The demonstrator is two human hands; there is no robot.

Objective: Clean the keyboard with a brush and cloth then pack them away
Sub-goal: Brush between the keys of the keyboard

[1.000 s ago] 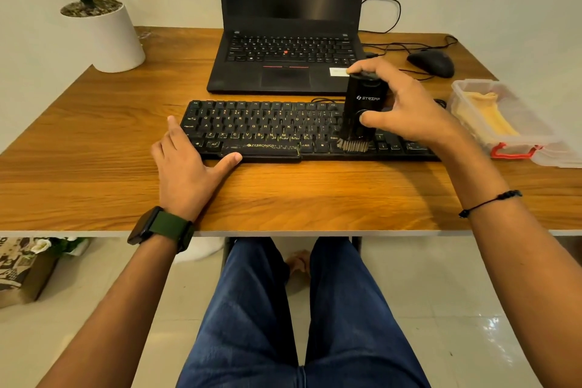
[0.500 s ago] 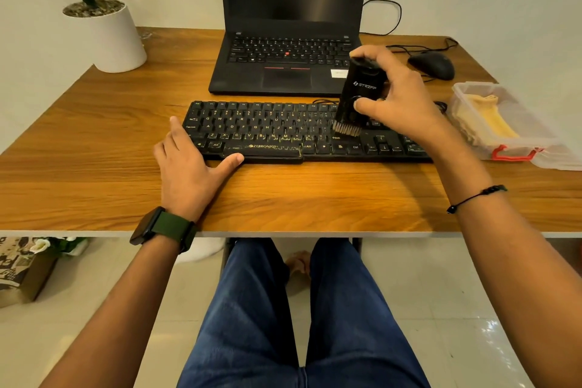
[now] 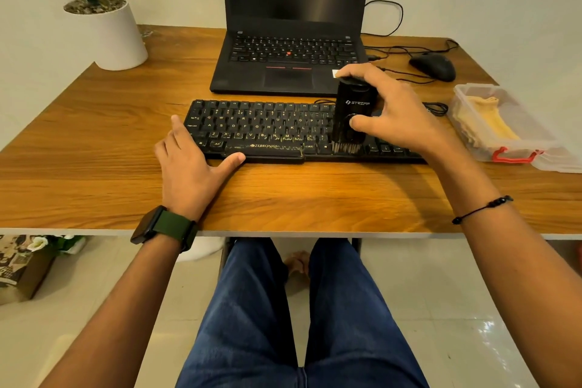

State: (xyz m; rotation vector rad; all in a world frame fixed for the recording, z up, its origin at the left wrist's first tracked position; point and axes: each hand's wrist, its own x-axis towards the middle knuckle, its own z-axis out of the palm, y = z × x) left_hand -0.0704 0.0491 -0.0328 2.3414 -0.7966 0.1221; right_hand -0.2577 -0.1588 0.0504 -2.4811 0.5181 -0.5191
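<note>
The brush (image 3: 352, 115), judged light and rigid with soft bristles, is pinched upright by the right hand (image 3: 395, 118) at cap and body, bristles on the keyboard (image 3: 264, 129), which is steadied by the flat left hand (image 3: 189, 167).

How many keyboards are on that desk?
2. The separate black keyboard lies near the front of the desk, under both hands. The other is built into the open laptop just behind it. None seems hidden.
</note>
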